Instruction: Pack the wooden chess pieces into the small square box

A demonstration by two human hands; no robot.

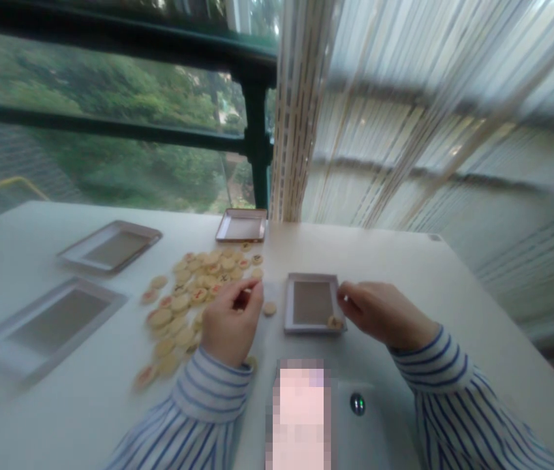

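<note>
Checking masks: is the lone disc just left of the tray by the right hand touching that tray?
Apart: the head view shows white table between the lone disc and the left wall of the tray.

Around the discs (199, 295) on the tabletop (384, 253), trays (241, 226) lie at one, nine and ten o'clock; the three-o'clock tray (312, 302) holds one disc (335, 322).

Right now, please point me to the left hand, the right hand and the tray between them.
Left hand (231, 321), head view: its middle.
Right hand (379, 312), head view: its middle.
Tray (312, 299), head view: its bare floor.
</note>
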